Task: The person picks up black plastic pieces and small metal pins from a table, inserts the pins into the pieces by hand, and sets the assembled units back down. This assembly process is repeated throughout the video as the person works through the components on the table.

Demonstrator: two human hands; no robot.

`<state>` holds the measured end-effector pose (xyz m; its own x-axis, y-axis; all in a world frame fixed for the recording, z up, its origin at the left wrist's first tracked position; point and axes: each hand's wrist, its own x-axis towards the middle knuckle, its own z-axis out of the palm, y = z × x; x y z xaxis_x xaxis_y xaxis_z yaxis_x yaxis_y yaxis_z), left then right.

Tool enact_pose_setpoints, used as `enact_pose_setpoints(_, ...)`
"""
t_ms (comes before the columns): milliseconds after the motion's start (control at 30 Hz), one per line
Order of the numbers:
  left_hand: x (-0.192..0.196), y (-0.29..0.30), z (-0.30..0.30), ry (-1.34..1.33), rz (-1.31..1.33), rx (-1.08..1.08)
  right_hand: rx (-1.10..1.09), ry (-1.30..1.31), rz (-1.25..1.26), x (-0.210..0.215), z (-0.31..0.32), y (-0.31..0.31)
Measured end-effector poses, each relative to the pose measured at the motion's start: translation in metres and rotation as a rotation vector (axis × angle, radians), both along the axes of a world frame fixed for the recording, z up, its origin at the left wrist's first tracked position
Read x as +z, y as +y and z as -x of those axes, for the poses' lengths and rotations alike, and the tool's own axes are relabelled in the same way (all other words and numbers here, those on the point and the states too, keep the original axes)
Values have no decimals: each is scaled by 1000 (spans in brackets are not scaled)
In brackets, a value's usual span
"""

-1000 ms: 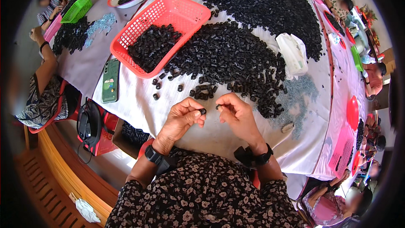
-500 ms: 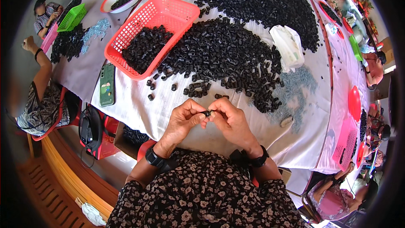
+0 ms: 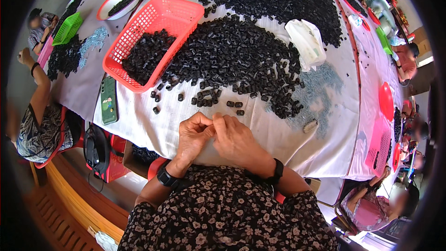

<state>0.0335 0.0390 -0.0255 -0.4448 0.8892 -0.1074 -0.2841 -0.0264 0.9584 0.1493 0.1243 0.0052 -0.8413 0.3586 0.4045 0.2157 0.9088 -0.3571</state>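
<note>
White-clothed tabletop (image 3: 153, 132), crowded workroom. Big heap of small black pieces (image 3: 232, 60) beyond the hands looks mostly unsorted; red basket (image 3: 153, 28), up-left of them, only part filled. Left hand (image 3: 194, 132) and right hand (image 3: 234, 139) meet fingertip to fingertip, pinched; what they hold is hidden. Wrists bent inward.

Both hands (image 3: 216, 138) meet, fingers (image 3: 206, 123) apparently pinched.

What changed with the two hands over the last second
The left hand and right hand came together from slightly apart; their fingertips now meet, hiding the small black piece pinched earlier. The red plastic basket and heap of small black pieces lie as before.
</note>
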Motion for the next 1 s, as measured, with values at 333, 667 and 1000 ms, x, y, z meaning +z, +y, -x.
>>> enact_pose_setpoints(333, -12, 0, -8, -31, 94, 133, -87, -64, -82, -21, 5, -5)
enact_pose_setpoints(667, -16, 5, -19, -74, 57, 240, -137, -29, 7, -27, 11, -5)
enact_pose_setpoints(1000, -23, 9, -17, -15, 49, 246, -107, -10, 28, -37, 13, 0)
